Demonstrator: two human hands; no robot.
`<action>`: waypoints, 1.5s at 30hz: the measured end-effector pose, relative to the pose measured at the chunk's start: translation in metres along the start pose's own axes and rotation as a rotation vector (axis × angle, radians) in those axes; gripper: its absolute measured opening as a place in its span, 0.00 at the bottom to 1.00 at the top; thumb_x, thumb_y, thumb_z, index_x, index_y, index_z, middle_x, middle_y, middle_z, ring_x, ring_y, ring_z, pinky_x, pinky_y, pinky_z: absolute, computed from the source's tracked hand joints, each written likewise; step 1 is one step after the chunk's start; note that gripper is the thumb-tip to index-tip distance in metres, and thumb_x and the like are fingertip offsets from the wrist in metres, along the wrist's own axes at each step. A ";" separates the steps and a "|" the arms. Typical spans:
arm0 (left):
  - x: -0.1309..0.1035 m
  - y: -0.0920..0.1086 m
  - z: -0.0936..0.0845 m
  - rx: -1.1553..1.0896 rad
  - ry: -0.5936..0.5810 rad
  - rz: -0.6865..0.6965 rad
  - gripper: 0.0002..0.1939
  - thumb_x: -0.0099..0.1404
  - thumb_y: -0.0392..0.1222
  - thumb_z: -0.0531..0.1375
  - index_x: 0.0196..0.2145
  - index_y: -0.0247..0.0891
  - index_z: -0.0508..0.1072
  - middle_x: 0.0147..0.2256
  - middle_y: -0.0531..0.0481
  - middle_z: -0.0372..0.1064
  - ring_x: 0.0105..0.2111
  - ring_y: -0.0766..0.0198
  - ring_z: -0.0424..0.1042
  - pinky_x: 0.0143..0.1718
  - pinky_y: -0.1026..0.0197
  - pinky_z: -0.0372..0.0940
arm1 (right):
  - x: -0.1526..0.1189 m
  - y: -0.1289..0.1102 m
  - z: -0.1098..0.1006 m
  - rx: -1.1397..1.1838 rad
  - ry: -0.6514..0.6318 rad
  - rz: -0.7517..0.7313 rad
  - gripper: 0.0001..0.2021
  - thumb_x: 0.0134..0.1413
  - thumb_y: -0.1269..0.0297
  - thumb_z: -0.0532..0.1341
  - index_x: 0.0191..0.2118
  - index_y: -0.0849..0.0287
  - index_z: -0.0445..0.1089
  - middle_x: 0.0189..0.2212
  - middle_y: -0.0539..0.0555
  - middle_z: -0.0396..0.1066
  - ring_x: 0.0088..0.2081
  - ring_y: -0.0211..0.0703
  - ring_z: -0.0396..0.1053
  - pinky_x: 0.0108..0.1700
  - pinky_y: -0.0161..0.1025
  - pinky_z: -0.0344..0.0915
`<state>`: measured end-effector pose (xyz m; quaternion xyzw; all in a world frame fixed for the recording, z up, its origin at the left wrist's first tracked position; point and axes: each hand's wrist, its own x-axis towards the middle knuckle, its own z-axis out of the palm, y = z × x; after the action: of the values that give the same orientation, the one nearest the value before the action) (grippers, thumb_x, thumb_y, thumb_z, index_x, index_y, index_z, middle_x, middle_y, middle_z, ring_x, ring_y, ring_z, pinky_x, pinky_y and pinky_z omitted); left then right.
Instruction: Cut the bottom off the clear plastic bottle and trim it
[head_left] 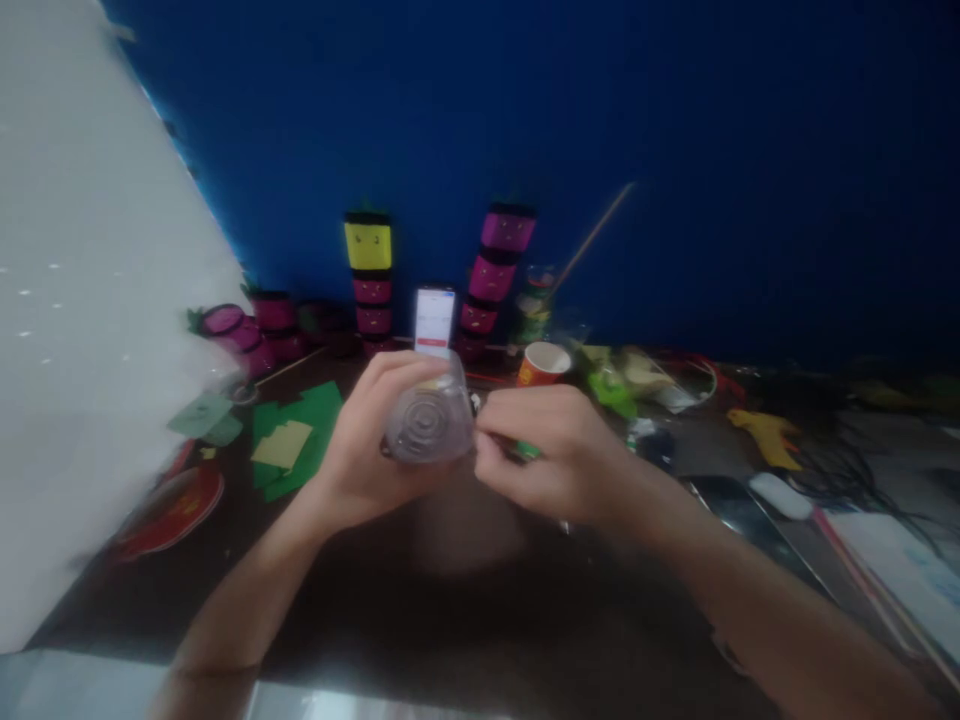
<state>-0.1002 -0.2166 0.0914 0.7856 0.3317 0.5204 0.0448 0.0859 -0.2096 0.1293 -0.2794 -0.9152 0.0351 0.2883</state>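
A clear plastic container (429, 424) with ring-shaped ridges on its face is held above the dark table by my left hand (375, 440), whose fingers wrap round its left side and top. Close against the container's right edge, my right hand (544, 450) has its thumb and fingers pinched together. Something small and dark shows by those fingertips, too blurred to name. Behind the container a lit phone (434, 318) stands upright.
Pink and yellow stacked figures (369, 245) stand along the blue wall. A paper cup (545, 364) is behind my right hand. Green sheets (319, 410) and a red disc (176, 508) lie left; a yellow glue gun (766, 435) and white mouse (781, 495) lie right.
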 end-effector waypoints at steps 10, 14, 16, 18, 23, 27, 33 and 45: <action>0.000 -0.005 0.009 0.012 0.011 0.002 0.29 0.50 0.38 0.66 0.49 0.38 0.63 0.45 0.44 0.64 0.47 0.57 0.66 0.48 0.53 0.64 | -0.002 0.008 0.014 0.077 0.174 0.089 0.10 0.43 0.75 0.54 0.17 0.60 0.55 0.16 0.44 0.51 0.19 0.29 0.48 0.24 0.30 0.49; 0.000 -0.005 0.010 0.022 0.010 0.021 0.27 0.51 0.37 0.65 0.49 0.38 0.63 0.45 0.44 0.64 0.46 0.58 0.66 0.48 0.53 0.64 | -0.003 0.014 0.015 0.126 0.163 0.150 0.10 0.42 0.74 0.53 0.16 0.59 0.54 0.16 0.44 0.51 0.19 0.30 0.49 0.24 0.31 0.49; -0.001 -0.004 0.009 0.009 0.031 0.032 0.29 0.50 0.38 0.67 0.49 0.38 0.63 0.44 0.44 0.64 0.46 0.57 0.66 0.47 0.52 0.65 | -0.006 0.020 0.018 0.198 0.160 0.220 0.10 0.43 0.74 0.53 0.16 0.59 0.54 0.15 0.44 0.52 0.20 0.30 0.50 0.24 0.32 0.50; -0.002 -0.004 0.009 -0.022 0.069 0.055 0.32 0.47 0.39 0.68 0.49 0.38 0.63 0.44 0.45 0.65 0.46 0.56 0.66 0.47 0.52 0.65 | -0.013 0.022 0.024 0.341 0.222 0.304 0.10 0.46 0.74 0.52 0.18 0.59 0.57 0.16 0.45 0.54 0.21 0.32 0.53 0.24 0.32 0.51; -0.003 -0.008 0.013 -0.081 0.135 0.153 0.32 0.47 0.46 0.69 0.48 0.40 0.62 0.43 0.45 0.66 0.46 0.55 0.67 0.47 0.49 0.65 | -0.030 0.007 0.040 0.560 0.472 0.260 0.04 0.52 0.67 0.57 0.28 0.57 0.61 0.25 0.47 0.58 0.27 0.36 0.58 0.29 0.35 0.55; -0.005 -0.009 0.022 -0.103 0.193 0.236 0.32 0.47 0.50 0.69 0.47 0.41 0.62 0.41 0.47 0.67 0.43 0.57 0.68 0.47 0.49 0.64 | -0.037 0.000 0.036 0.535 0.454 0.205 0.13 0.44 0.61 0.67 0.31 0.56 0.61 0.27 0.48 0.58 0.30 0.38 0.58 0.31 0.36 0.56; -0.025 -0.002 0.060 -0.304 0.195 0.128 0.33 0.47 0.41 0.70 0.49 0.39 0.62 0.44 0.44 0.66 0.49 0.55 0.66 0.52 0.47 0.61 | -0.058 0.007 0.022 0.489 0.392 0.294 0.05 0.51 0.66 0.63 0.30 0.56 0.64 0.28 0.49 0.61 0.33 0.39 0.62 0.33 0.37 0.59; -0.111 -0.011 0.132 -0.480 -0.013 -0.387 0.31 0.53 0.42 0.66 0.52 0.41 0.57 0.53 0.39 0.60 0.59 0.48 0.56 0.55 0.43 0.57 | -0.120 0.016 0.079 0.187 0.101 0.720 0.08 0.58 0.69 0.51 0.28 0.57 0.60 0.32 0.53 0.66 0.37 0.44 0.65 0.40 0.40 0.62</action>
<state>-0.0203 -0.2346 -0.0606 0.6782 0.3424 0.5606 0.3294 0.1318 -0.2525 -0.0006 -0.5569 -0.7360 0.2038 0.3265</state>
